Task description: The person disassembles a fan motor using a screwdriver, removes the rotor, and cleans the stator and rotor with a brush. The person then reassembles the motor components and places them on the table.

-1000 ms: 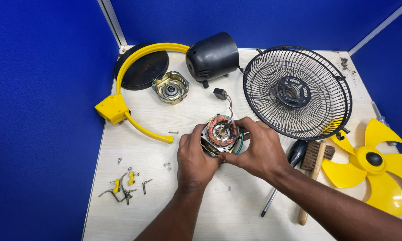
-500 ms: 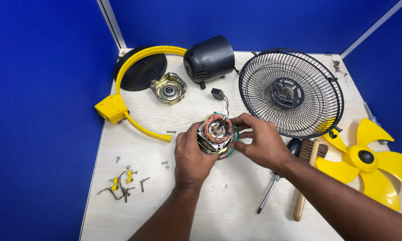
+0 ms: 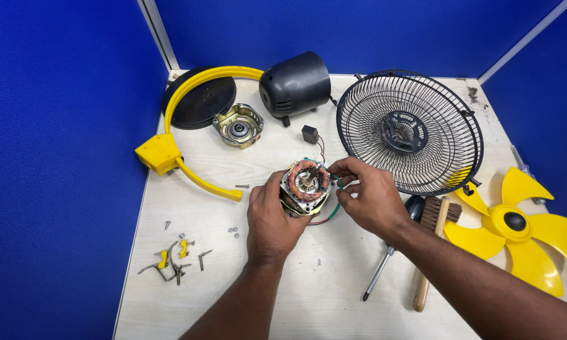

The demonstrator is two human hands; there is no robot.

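**Both hands on the open fan motor at mid-table**

The left hand [image 3: 272, 217] is clamped around the fan motor [image 3: 306, 184], thumb and fingers wrapped on its left and near sides, so the lower half of the motor body is hidden behind the palm. The motor sits up off the table in that grip, its open face turned toward the camera with copper windings ringed about a pale centre. The right hand [image 3: 370, 196] comes in from the right, fingers pinched together at the motor's right edge, just where a green wire [image 3: 334, 208] loops out and under; whether the fingertips hold the wire or only touch the casing is hard to make out. Thin red and dark leads run from the motor's far side up to a small black block [image 3: 309, 133].

Just right of the right wrist lie a screwdriver [image 3: 384, 266], its handle partly covered by the hand, and a wooden brush [image 3: 432, 252]. Farther right, a yellow fan blade [image 3: 516, 226] is cut off by the frame edge. The black wire guard [image 3: 409, 131] lies on the far right, the black motor housing [image 3: 295, 83] beyond the motor, and a metal end cap [image 3: 238, 125] to the far left beside the yellow stand arm [image 3: 189, 119]. Loose screws and yellow clips [image 3: 175, 257] are scattered near left, too small to tell apart.
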